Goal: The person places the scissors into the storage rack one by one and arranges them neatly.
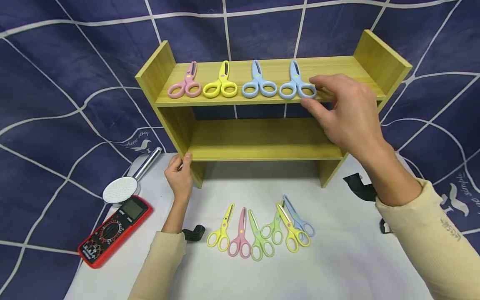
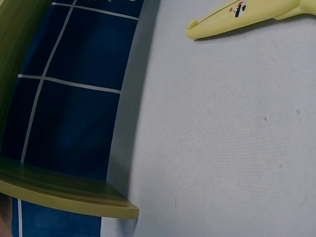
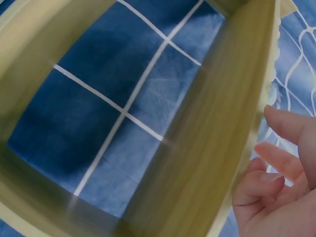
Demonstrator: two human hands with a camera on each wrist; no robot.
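Note:
My left hand (image 1: 179, 175) grips the left side panel of a two-tier wooden shelf (image 1: 262, 139), thumb on its front edge. In the left wrist view, only a sliver of that hand shows behind the panel. At the right end of a row on the top board, my right hand (image 1: 348, 110) has thumb and index finger spread around the handle of blue scissors (image 1: 295, 83). The right wrist view shows its fingertips (image 3: 269, 182) by the board's edge. Left of these lie more blue scissors (image 1: 258, 81), yellow scissors (image 1: 222, 83) and pink scissors (image 1: 186, 83).
Several loose scissors lie on the white table (image 1: 318, 271): yellow (image 1: 222, 233), pink (image 1: 241, 237), green (image 1: 258, 237), plus an overlapping cluster with yellow scissors (image 1: 292, 233) on top. A red multimeter (image 1: 114, 231) and a shower head (image 1: 121, 189) lie at left.

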